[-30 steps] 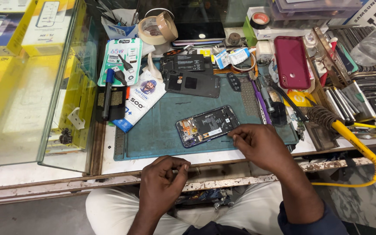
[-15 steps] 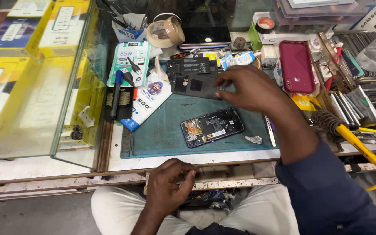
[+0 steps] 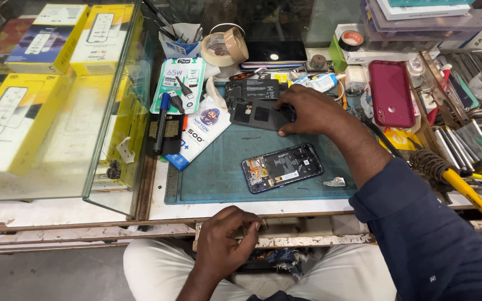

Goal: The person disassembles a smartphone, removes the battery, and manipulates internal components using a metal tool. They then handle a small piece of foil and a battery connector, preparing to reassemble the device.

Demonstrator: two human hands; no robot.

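Cluttered with tools and phone parts, the counter (image 3: pixel 308 207) carries a teal work mat (image 3: pixel 224 167) at its middle, and a glass case (image 3: pixel 57 111) of yellow boxes stands along its left side. On the mat lies an opened phone (image 3: pixel 282 167), back off and circuit boards showing, with a small scrap of silvery foil (image 3: pixel 335 181) just beside its right end. The right hand (image 3: pixel 308 108) reaches past the phone to the far edge of the mat, fingers curled and pressed onto a dark flat phone back panel (image 3: pixel 255 108) that lies there, touching its right end. The left hand (image 3: pixel 227 239) rests at the near edge of the counter, above the lap, its fingertips pinched together; whether they grip some small part I cannot tell. A red phone case (image 3: pixel 391 93) lies to the right of the reaching hand, a roll of tape (image 3: pixel 224 47) stands behind the panel, and a yellow coiled cable (image 3: pixel 475 195) trails along the right side.
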